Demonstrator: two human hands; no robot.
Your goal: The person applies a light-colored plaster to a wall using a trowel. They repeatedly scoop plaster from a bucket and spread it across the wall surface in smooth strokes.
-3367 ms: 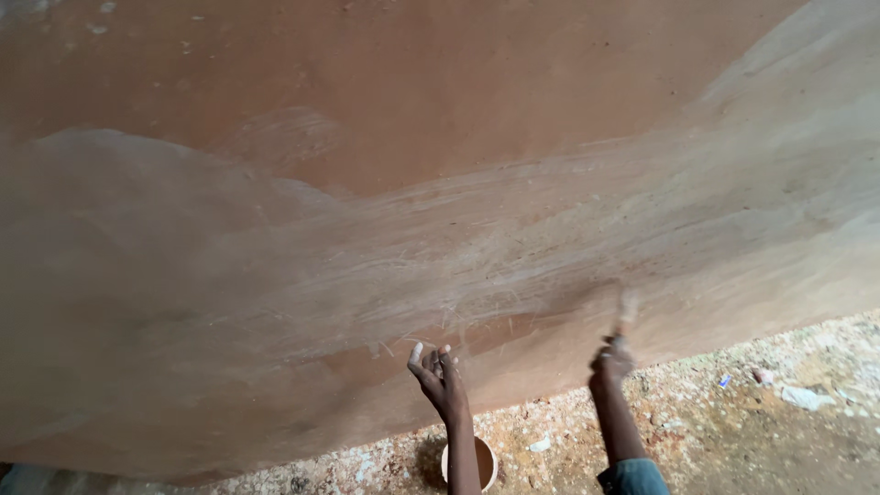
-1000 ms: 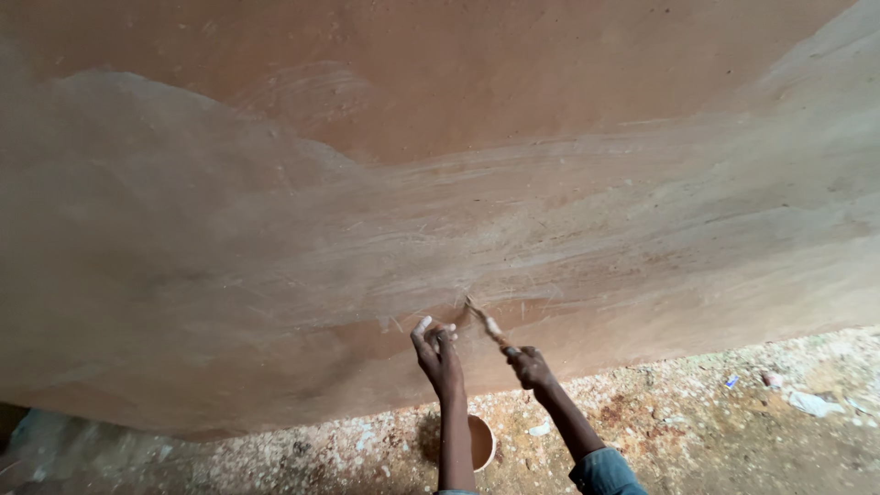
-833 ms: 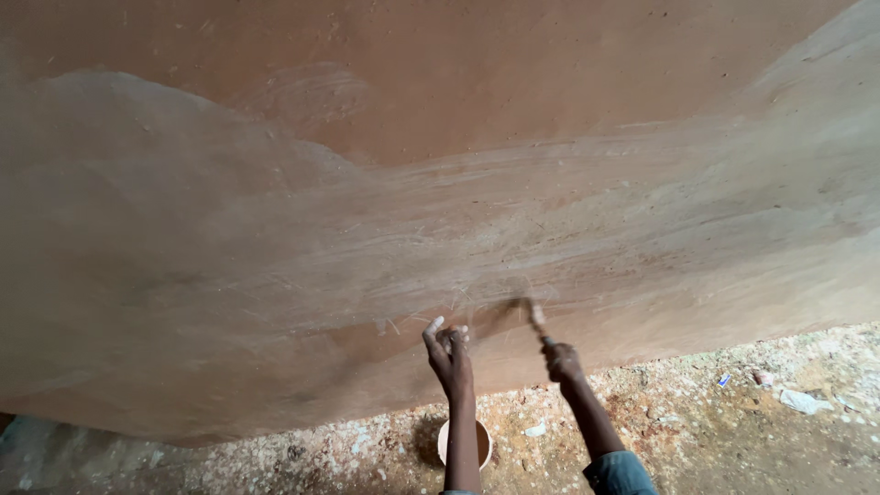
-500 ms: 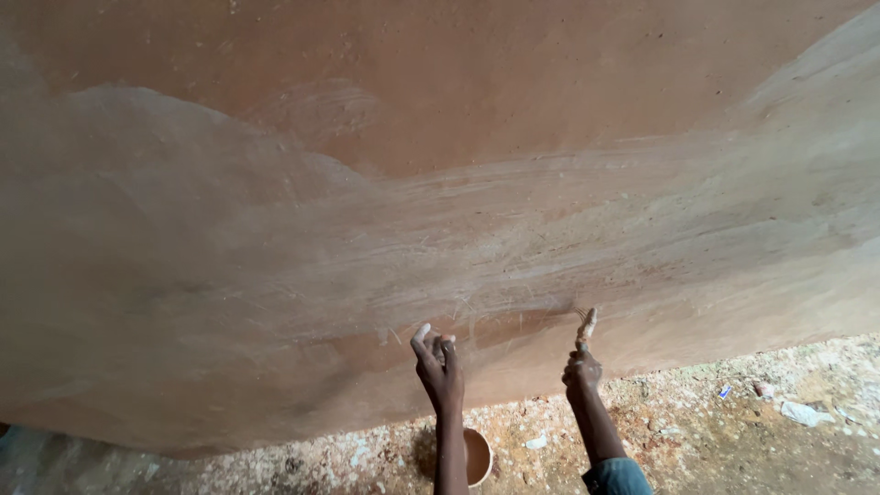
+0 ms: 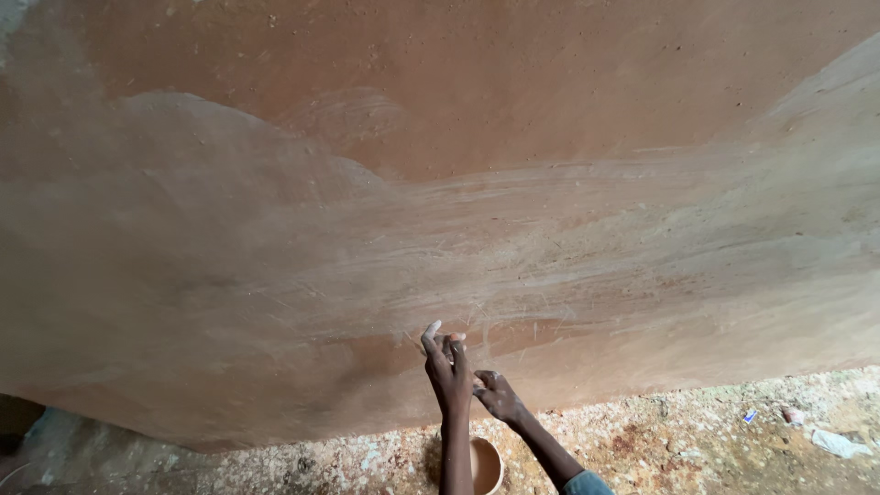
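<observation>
Two hands raised against a reddish plastered wall, a small bowl on the ground beneath them.

The left hand (image 5: 446, 367) is held upright with its fingers stretched and loosely spread, fingertips pale with plaster and laid against the wall (image 5: 275, 257); nothing is gripped in it. The right hand (image 5: 495, 394) is seen just beside and slightly below the left, almost touching its wrist, with fingers curled inward; whether anything is held in it cannot be told. A darker, wet-looking patch (image 5: 513, 335) is found on the wall just above and to the right of both hands. A round bowl (image 5: 484, 466) is seen directly below the hands, partly hidden behind the left forearm, on rubble-strewn ground (image 5: 715, 440) stretching away to the right.
</observation>
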